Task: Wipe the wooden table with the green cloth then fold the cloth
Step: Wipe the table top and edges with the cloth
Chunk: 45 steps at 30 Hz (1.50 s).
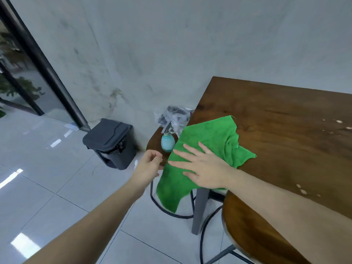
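Observation:
A green cloth (pixel 205 134) lies over the near left corner of the wooden table (pixel 282 130), and part of it hangs down past the table's edge. My right hand (pixel 202 166) presses flat on the cloth with its fingers spread. Beside the cloth's hanging edge, off the table, my left hand (pixel 150 164) hovers with loosely curled fingers and holds nothing. Pale specks dot the tabletop at the right.
A round wooden stool (pixel 154 143) left of the table carries a teal spray bottle (pixel 168 141) and a clear plastic bag (pixel 173 115). A dark bin (pixel 110 141) stands by the wall. Another wooden stool (pixel 253 231) is at the lower right.

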Motion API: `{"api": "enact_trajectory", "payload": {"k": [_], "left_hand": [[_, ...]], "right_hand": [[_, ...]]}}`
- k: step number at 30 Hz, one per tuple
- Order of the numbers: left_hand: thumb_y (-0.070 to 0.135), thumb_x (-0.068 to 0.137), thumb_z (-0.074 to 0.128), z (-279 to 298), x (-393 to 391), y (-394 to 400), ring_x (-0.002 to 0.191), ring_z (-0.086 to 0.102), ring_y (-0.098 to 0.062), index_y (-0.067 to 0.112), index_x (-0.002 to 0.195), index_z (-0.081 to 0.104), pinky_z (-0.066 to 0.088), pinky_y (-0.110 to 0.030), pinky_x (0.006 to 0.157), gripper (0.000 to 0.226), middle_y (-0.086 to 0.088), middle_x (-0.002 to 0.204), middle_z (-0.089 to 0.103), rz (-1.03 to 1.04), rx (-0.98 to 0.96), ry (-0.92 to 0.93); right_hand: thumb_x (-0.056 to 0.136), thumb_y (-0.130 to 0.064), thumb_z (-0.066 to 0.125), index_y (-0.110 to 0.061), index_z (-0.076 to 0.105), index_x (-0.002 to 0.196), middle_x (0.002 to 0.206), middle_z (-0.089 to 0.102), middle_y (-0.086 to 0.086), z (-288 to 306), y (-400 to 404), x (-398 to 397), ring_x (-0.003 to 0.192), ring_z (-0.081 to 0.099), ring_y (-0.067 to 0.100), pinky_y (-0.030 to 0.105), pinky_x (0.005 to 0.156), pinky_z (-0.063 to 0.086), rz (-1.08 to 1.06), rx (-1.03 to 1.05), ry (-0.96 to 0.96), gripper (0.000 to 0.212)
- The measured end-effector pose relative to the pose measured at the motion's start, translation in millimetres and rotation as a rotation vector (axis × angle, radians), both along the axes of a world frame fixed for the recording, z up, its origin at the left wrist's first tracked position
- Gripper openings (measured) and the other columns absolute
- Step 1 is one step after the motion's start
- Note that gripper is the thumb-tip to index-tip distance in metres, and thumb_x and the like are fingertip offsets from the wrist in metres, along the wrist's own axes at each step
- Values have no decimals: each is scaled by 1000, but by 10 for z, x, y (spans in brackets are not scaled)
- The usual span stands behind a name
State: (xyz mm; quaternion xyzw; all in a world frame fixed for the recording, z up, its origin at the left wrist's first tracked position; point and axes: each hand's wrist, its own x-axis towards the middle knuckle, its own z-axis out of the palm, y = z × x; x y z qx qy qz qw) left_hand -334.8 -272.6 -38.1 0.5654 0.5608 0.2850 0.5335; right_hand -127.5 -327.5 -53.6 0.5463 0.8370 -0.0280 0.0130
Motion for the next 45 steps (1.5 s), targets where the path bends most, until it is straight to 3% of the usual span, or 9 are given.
{"api": "enact_trajectory", "payload": {"k": [4,8,11,15,17,24,31,36,45], "left_hand": [[20,99,47,-6,127,17,78,57,-18,14,100,57,42,-23,62,11,1,87,58,-92,92,29],[22,95,51,-61,193,60,102,59,-19,26,96,60,46,-31,85,10,0,107,62,-221,346,197],[23,93,53,-43,249,25,115,51,-20,27,110,65,40,-42,100,21,5,120,60,-322,591,370],[24,96,50,9,291,14,125,46,-16,25,123,62,34,-32,107,30,6,130,57,-409,637,378],[25,97,47,25,325,56,127,44,-17,24,127,60,30,-28,106,33,6,133,56,-455,689,426],[29,97,45,-70,644,260,124,46,-21,24,129,59,35,-36,103,35,3,132,55,-565,814,588],[39,98,35,-109,1178,503,122,51,-19,27,124,62,33,-41,110,40,6,130,58,-556,895,668],[47,97,18,-101,1736,809,129,46,-20,24,128,62,30,-34,112,58,3,136,55,-527,828,613],[50,98,27,-148,2781,1444,134,42,-16,30,138,50,29,-39,115,50,9,143,50,-402,828,706]], "right_hand": [[101,-65,9,-61,3,151,164,-6,-26,68,-396,385,152,-15,7,44,122,-16,-101,-52,24,51],[99,-66,2,-64,4,149,162,-9,-31,132,-721,748,150,-18,1,39,122,-17,-242,-110,22,50],[98,-68,6,-64,9,149,163,-3,-29,139,-772,973,153,-9,4,41,124,-10,-400,-103,44,51],[104,-54,22,-49,19,154,168,8,-13,155,-534,954,155,0,17,52,124,-3,-709,-57,36,50],[104,-46,24,-43,16,157,169,2,-7,146,-402,756,155,-5,26,59,122,-5,-778,-64,4,53],[86,-81,-1,-53,13,154,165,-10,-19,108,-574,699,154,-15,16,57,121,-10,-471,-104,0,74],[90,-83,9,-58,12,152,165,-6,-22,81,-93,1399,154,-11,11,54,123,-9,-426,-105,-4,68],[91,-80,11,-52,17,154,166,-4,-21,105,581,2030,154,-9,11,54,123,-7,-417,-103,8,69],[91,-79,9,-48,15,156,167,0,-18,134,2065,3347,155,-3,13,53,123,-5,-435,-95,19,72]]}}
